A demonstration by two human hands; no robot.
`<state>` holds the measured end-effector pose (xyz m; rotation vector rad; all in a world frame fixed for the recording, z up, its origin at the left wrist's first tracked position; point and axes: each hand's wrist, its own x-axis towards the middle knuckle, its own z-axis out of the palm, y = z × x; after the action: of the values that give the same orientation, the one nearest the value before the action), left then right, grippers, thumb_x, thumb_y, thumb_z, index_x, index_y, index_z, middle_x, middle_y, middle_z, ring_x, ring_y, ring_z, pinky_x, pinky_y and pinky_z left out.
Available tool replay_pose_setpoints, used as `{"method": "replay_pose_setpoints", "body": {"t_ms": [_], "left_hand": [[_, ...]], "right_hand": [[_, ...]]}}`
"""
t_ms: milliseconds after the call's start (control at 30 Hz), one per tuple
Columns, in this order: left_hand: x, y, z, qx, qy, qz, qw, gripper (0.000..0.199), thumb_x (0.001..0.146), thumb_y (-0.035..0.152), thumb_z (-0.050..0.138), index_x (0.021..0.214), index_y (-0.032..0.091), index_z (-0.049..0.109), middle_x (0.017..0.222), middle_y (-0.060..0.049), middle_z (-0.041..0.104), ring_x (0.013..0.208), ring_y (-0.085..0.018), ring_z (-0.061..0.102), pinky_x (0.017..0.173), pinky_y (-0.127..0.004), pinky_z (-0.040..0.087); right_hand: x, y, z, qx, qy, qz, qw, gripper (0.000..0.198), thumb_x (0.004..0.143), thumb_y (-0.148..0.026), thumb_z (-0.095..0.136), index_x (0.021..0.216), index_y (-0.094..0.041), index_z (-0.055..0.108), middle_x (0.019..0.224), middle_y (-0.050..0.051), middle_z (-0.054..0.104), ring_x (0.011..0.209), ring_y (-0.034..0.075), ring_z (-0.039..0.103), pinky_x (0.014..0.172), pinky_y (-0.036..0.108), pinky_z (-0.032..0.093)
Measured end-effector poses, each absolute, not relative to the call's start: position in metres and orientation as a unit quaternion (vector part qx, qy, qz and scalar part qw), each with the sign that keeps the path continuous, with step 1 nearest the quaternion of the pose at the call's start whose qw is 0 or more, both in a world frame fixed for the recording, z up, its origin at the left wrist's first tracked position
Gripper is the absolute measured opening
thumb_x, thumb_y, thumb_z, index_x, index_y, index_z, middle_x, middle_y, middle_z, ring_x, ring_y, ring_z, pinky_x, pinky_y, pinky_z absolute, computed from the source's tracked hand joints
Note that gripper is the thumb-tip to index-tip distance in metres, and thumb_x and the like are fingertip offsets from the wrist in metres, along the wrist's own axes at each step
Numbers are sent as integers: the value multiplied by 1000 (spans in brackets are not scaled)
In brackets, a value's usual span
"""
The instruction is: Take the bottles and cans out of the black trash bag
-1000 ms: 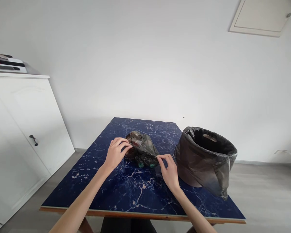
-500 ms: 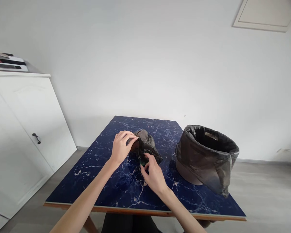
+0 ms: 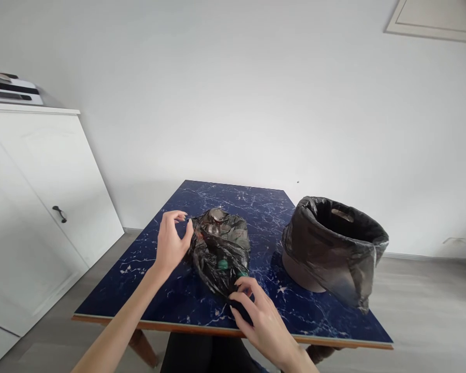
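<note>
my left hand [image 3: 171, 242] is raised just above the table [image 3: 171, 300], wrist bent back, forearm running in from the lower left; its fingers [image 3: 177, 215] curl over and the thumb meets them on the left edge of the small black bag [image 3: 220, 248], pinching the plastic there; my right hand [image 3: 262, 318] sits low at the near edge of the table, palm down, forearm coming up from the bottom of the view; its fingers [image 3: 244, 284] are bent and close on the near corner of the same bag, pulling it taut toward me; the bag lies crumpled in the middle of the blue marbled table, something green showing through it; the lined bin [image 3: 330, 248] stands to the right, apart from the bag.
</note>
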<state>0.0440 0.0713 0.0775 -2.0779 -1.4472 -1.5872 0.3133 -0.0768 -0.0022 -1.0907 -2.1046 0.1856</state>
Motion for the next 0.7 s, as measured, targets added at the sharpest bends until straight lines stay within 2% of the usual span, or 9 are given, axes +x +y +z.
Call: {"method": "replay_pose_setpoints", "body": {"t_ms": [67, 200, 300, 367, 433, 500, 600, 700], "left_hand": [[47, 42, 73, -751, -426, -501, 59, 17, 107, 32, 53, 120, 23, 57, 115, -11, 69, 107, -26, 69, 97, -42, 56], [51, -3, 58, -879, -351, -320, -47, 19, 112, 30, 47, 118, 26, 64, 110, -7, 76, 105, -25, 71, 93, -37, 56], [50, -16, 47, -891, -371, -245, -88, 28, 114, 33, 41, 113, 24, 68, 105, -7, 78, 98, -25, 72, 90, -38, 55], [47, -20, 40, -885, -391, -230, -104, 33, 115, 35, 39, 111, 25, 69, 103, -7, 78, 92, -24, 73, 85, -36, 55], [42, -20, 33, -879, -407, -219, -118, 34, 115, 38, 38, 111, 26, 70, 102, -6, 79, 89, -24, 75, 79, -33, 55], [35, -18, 25, -876, -420, -204, -118, 34, 115, 41, 40, 110, 26, 70, 102, -6, 79, 85, -24, 77, 72, -31, 54], [26, -11, 13, -869, -447, -200, -72, 33, 113, 42, 41, 107, 25, 69, 95, -6, 80, 73, -25, 77, 63, -32, 52], [26, -6, 9, -851, -475, -224, -13, 35, 113, 40, 37, 115, 23, 68, 95, -8, 81, 71, -27, 77, 68, -36, 55]], "right_hand": [[312, -81, 1, -436, -805, 96, 391, 21, 105, -28, 60, 125, -32, 65, 131, 14, 62, 106, 30, 71, 82, 44, 64], [299, -63, 10, -452, -763, 132, 443, 18, 110, -26, 49, 124, -30, 61, 117, 12, 64, 102, 27, 69, 84, 42, 60], [284, -34, 7, -473, -777, 75, 409, 21, 101, -25, 64, 121, -27, 59, 114, 12, 65, 99, 30, 68, 80, 44, 58], [277, -16, 1, -479, -794, 31, 373, 21, 91, -20, 73, 107, -26, 61, 105, 10, 66, 96, 32, 67, 79, 45, 56], [276, -6, -5, -480, -801, 14, 358, 22, 86, -12, 73, 90, -27, 58, 90, 6, 66, 87, 31, 67, 76, 43, 54], [280, -4, -6, -483, -798, 20, 360, 23, 87, -8, 68, 85, -27, 55, 80, 3, 63, 77, 27, 66, 70, 38, 50], [289, -14, 5, -490, -788, 34, 371, 14, 96, -13, 60, 95, -27, 58, 76, 0, 63, 65, 21, 63, 60, 32, 44], [290, -31, 23, -491, -757, 89, 422, 4, 104, -26, 53, 103, -27, 57, 75, -2, 63, 59, 17, 59, 55, 29, 42]]}}
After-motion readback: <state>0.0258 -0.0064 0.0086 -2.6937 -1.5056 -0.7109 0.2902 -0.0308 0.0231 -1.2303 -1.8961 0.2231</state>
